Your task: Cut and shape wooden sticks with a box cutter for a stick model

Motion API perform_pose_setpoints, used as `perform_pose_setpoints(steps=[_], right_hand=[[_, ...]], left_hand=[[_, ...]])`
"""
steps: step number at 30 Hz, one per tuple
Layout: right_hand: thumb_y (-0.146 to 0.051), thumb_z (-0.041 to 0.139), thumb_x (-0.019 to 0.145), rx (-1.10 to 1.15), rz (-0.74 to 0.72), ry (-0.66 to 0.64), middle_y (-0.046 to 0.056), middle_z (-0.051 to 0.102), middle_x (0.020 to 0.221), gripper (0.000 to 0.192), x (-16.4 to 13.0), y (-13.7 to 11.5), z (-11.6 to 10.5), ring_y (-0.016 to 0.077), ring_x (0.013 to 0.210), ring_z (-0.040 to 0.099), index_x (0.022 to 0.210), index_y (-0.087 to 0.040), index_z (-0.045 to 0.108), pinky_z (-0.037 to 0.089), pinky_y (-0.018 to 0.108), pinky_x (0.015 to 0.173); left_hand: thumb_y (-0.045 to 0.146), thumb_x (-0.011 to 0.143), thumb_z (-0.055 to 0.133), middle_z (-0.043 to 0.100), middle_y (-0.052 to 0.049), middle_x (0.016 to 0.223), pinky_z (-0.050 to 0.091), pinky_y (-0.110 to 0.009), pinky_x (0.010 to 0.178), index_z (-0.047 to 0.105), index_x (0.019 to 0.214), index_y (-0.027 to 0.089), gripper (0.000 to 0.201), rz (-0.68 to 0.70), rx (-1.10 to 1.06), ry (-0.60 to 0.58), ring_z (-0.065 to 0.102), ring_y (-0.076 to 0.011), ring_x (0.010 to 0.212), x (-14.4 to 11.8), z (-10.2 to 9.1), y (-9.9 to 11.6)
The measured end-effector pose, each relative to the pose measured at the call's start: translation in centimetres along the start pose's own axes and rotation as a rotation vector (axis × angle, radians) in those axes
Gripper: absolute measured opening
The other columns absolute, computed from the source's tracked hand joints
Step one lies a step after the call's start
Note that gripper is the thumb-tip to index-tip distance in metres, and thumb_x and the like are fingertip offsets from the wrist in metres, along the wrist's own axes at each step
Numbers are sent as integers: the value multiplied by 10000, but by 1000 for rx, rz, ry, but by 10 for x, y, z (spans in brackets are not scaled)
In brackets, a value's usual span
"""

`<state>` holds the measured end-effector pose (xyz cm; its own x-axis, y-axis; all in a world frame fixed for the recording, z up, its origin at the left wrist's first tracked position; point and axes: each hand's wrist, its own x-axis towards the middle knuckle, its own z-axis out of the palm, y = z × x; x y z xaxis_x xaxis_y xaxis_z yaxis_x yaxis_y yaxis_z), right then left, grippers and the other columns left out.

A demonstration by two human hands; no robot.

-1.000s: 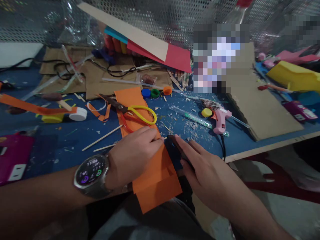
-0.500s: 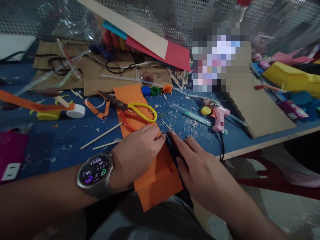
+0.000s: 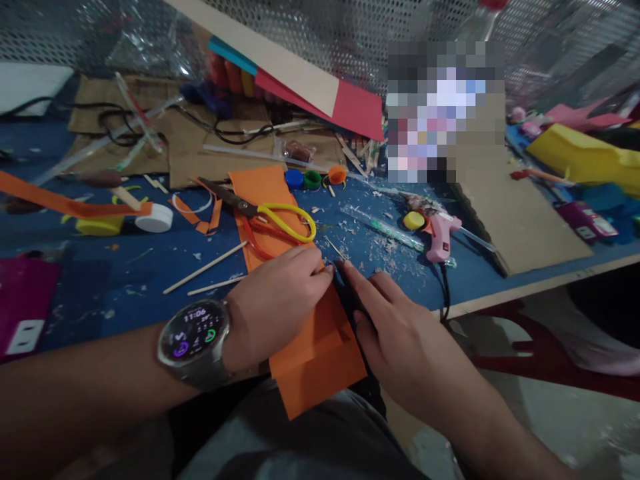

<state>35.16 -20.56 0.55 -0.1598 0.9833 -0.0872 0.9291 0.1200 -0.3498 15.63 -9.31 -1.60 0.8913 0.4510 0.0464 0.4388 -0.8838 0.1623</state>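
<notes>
While I look from the left side, I see first a magenta box at the near left edge of the blue table, and further away an orange paper strip lying over a yellow cap and a white tape roll. Two thin wooden sticks lie on the table just left of my left hand. This hand wears a watch on the wrist and rests on the orange paper sheet; its fingers are pressed together and the tips seem to pinch a small thing at the right edge of the sheet, but I cannot tell what it is. The sheet runs from the near edge of the table, where it hangs over my lap, up to the scissors with yellow and red handles, which lie on its far part. My right hand is just beside the left one, the fingers lightly spread and flat, covering a dark narrow object next to the sheet; the index tip almost touches the left fingertips. Further right lie a pink glue gun and a brown cardboard sheet.
</notes>
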Motion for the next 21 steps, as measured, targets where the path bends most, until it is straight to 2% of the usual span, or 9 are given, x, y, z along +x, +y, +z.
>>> perform_pose_setpoints(steps=[4, 11, 17, 21], right_hand=[[-142, 421, 1020, -31, 13, -57, 218, 653, 1314, 708, 2, -4, -1, 331, 955, 754, 1721, -99, 335, 686, 512, 755], [-91, 401, 994, -110, 45, -159, 257, 626, 1415, 751, 12, -11, -5, 294, 897, 753, 1737, -71, 295, 686, 472, 738], [-47, 431, 943, -161, 57, -261, 241, 613, 1427, 843, 9, -15, -13, 296, 893, 753, 1762, -86, 232, 686, 460, 696], [-32, 442, 942, -153, 95, -268, 241, 590, 1455, 851, 12, -18, -10, 305, 972, 754, 1762, -76, 218, 687, 479, 790]], left_hand=[[19, 934, 501, 642, -98, 990, 553, -441, 813, 675, 1013, 155, 234, 3, -26, 26, 589, -283, 919, 1, 1, -1], [21, 919, 511, 630, -82, 934, 516, -416, 757, 656, 896, 187, 222, -30, -86, 24, 566, -251, 841, 2, -4, -1], [33, 974, 484, 571, -60, 903, 451, -387, 708, 693, 988, 173, 252, -73, -93, 12, 527, -236, 805, 3, -3, 0], [44, 986, 469, 570, -54, 913, 450, -377, 717, 677, 933, 182, 255, -100, -105, -23, 518, -224, 794, 5, -6, 0]])
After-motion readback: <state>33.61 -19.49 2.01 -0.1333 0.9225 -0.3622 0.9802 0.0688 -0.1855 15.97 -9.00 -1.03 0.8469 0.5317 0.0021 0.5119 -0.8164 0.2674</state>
